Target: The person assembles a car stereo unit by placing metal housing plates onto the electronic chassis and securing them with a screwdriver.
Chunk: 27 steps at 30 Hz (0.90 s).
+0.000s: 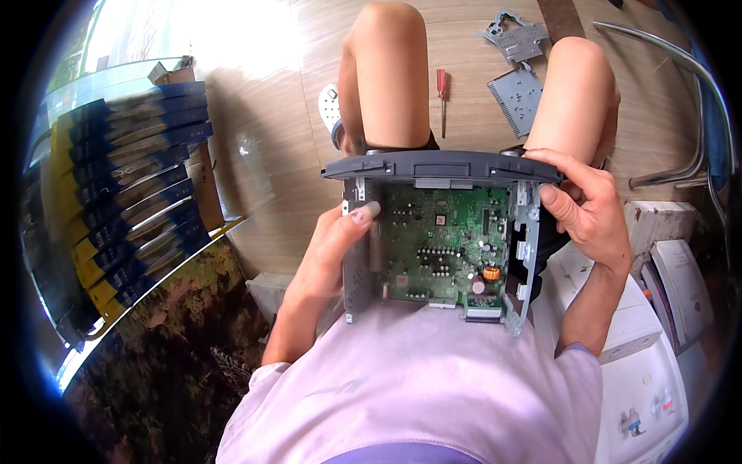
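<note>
An opened car stereo chassis (363, 271) rests against my lap and shirt, its dark front panel (440, 165) facing away from me. Inside it lies a green circuit board (433, 232) with small capacitors and an orange-wound coil (491, 273). My left hand (340, 236) grips the left metal side, thumb over its top edge. At the panel's right end, my right hand (583, 201) is closed around the corner, thumb on the near side and index finger along the top. The other fingers of both hands are mostly hidden.
On the floor between my legs lies a red-handled screwdriver (441, 100). Detached metal plates (516, 97) lie beyond it near my right leg. Stacked blue and yellow boxes (131, 201) stand left; a chrome chair frame (696, 77) and white boxes (610, 309) are right.
</note>
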Available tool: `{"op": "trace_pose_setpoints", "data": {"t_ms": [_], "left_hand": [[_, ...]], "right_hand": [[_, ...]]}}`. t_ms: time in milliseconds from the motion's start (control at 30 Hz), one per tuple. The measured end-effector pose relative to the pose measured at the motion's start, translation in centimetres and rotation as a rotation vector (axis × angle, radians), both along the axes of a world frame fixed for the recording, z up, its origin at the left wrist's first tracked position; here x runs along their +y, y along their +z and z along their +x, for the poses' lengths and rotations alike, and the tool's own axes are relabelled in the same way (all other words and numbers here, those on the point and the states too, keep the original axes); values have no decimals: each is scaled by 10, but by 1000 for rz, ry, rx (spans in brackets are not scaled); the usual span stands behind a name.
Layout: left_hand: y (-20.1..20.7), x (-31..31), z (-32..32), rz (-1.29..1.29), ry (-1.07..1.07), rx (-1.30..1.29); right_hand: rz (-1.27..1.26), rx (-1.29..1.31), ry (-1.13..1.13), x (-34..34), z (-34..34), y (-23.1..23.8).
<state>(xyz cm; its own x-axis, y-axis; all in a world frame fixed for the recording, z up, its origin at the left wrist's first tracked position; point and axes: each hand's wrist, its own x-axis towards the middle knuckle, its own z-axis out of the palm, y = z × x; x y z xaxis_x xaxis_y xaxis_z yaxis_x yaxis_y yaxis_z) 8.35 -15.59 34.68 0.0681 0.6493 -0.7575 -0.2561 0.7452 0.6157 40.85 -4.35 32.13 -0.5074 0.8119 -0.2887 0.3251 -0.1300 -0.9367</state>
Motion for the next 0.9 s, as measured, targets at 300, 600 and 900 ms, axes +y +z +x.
{"op": "trace_pose_setpoints", "data": {"t_ms": [300,600,900], "left_hand": [[-11,-6,-3,-133,-177,96],[7,39,-13,549,-493,1175],[-27,134,34,679,-1273,377]], "right_hand": [[-93,-98,20,-15,2,-8],[-29,-155,68,-5,-2,-9],[-108,-171,33,-7,-4,-1]]}}
